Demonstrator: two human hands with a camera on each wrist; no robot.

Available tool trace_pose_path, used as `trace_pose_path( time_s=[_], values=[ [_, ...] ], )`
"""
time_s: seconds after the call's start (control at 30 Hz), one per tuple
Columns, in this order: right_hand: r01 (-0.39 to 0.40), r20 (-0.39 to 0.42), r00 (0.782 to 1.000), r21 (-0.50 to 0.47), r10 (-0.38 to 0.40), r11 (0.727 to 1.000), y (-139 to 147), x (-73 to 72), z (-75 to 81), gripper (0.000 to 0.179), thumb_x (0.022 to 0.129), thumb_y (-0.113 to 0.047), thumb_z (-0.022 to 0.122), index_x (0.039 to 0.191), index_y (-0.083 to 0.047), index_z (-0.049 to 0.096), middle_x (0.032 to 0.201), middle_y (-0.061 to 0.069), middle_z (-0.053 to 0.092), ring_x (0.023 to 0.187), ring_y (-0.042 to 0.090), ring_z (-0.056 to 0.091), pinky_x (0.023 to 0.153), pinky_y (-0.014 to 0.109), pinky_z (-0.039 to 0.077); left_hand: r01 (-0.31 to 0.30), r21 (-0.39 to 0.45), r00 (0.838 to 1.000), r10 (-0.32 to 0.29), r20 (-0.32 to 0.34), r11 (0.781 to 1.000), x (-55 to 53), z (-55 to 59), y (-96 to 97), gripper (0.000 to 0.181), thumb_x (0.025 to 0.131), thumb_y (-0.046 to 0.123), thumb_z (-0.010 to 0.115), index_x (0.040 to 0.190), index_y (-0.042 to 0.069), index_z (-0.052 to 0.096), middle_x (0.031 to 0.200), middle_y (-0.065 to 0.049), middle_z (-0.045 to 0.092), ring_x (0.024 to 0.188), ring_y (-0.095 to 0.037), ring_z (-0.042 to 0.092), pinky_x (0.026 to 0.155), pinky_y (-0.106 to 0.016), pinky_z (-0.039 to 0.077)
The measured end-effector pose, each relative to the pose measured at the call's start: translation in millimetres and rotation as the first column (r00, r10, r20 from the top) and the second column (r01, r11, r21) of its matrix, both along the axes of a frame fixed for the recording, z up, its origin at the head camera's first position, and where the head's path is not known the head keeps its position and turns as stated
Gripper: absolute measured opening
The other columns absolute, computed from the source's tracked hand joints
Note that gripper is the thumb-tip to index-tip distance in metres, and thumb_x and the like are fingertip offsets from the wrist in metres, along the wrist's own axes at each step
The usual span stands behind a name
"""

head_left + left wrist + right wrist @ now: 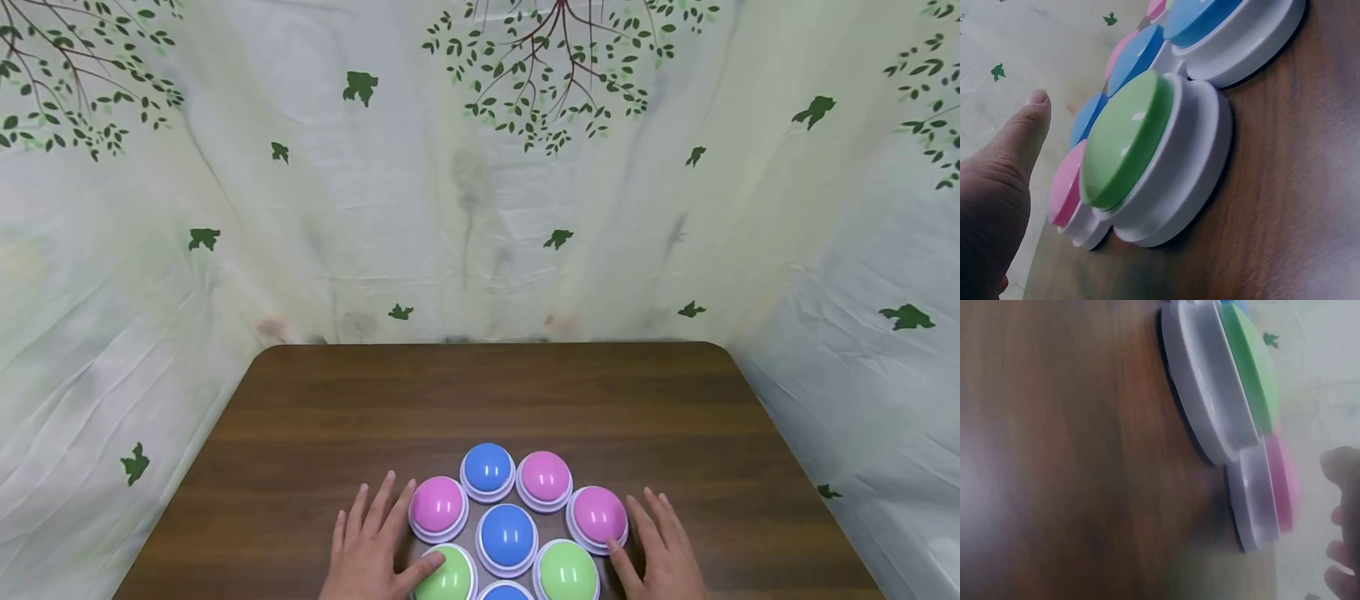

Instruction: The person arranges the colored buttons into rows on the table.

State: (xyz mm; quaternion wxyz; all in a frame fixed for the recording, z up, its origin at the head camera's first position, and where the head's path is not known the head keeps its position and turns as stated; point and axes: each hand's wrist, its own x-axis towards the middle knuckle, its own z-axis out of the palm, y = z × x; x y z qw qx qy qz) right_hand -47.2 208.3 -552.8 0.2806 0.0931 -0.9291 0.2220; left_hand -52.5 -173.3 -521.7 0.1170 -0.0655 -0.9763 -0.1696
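A cluster of round domed push buttons in white rings lies at the table's near side. Beside its left edge is my left hand (367,546), fingers spread and straight. Its thumb reaches over the left green button (450,577), and its index fingertip is near the left pink button (437,505); in the left wrist view the thumb (1007,153) stands apart from the green dome (1124,140). To the right, my right hand (662,550) is spread too, thumb tip at the lower edge of the right pink button (600,514). Neither hand grips anything.
Between the hands sit a central blue button (507,535), a right green button (567,572) and a blue one (505,592) cut off by the frame. Another blue button (487,468) and pink button (545,477) form the back. Leaf-printed cloth (420,208) surrounds the brown wooden table (480,392).
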Motion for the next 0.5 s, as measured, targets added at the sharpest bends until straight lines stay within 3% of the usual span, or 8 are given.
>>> trace_pose_path(
  time_s=[0.2, 0.37, 0.5],
  values=[
    [-0.049, -0.054, 0.997, -0.032, 0.048, 0.998, -11, 0.2, -1.7, 0.068, 0.07, -0.026, 0.089, 0.129, -0.004, 0.065, 0.134, 0.023, 0.061, 0.124, 0.042, 0.046, 0.119, 0.007, 0.003, 0.084, 0.02, 0.992, -0.082, -0.1, 0.996, 0.6, -8.0, 7.9, 0.096, 0.069, 0.073, 0.078, 0.146, 0.02, 0.056, 0.153, -0.013, 0.052, 0.134, -0.048, 0.048, 0.1, -0.074, 0.039],
    [-0.059, -0.04, 0.997, -0.013, 0.058, 0.998, -23, 4.7, -3.4, 0.07, 0.063, -0.026, 0.092, 0.125, -0.007, 0.066, 0.131, 0.02, 0.063, 0.125, 0.037, 0.045, 0.117, 0.005, 0.002, 0.13, 0.061, 0.983, -0.121, -0.138, 0.99, 2.8, -13.9, 14.2, 0.093, 0.069, 0.073, 0.078, 0.142, 0.019, 0.059, 0.15, -0.015, 0.054, 0.129, -0.047, 0.051, 0.097, -0.072, 0.042],
    [-0.092, -0.066, 0.994, 0.012, 0.093, 0.996, -31, 2.9, -3.5, 0.063, 0.071, -0.038, 0.088, 0.123, -0.008, 0.068, 0.127, 0.018, 0.065, 0.124, 0.036, 0.047, 0.119, 0.006, 0.003, 0.161, 0.062, 0.975, -0.149, -0.164, 0.985, 1.2, -14.0, 19.1, 0.086, 0.073, 0.07, 0.077, 0.14, 0.019, 0.061, 0.148, -0.014, 0.056, 0.128, -0.046, 0.052, 0.096, -0.069, 0.043]
  ],
)
